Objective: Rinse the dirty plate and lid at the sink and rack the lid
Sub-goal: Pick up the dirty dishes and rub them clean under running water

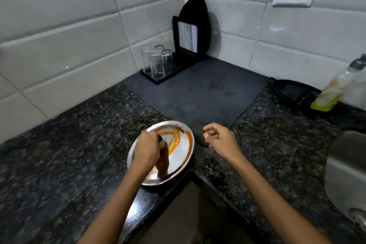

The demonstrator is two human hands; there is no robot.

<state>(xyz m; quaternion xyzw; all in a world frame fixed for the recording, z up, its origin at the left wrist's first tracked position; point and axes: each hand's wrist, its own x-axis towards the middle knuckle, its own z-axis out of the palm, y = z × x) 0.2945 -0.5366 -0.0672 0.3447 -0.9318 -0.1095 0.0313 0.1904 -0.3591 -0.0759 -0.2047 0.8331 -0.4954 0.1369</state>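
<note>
Left hand [147, 150] gripping lid [174, 144] knob

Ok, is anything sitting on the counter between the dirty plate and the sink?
Nothing visible does. The plate, under the left hand, sits at the counter's inner corner, and the bare granite runs uninterrupted to the sink on the right. The right hand hovers empty beside the plate.
</note>
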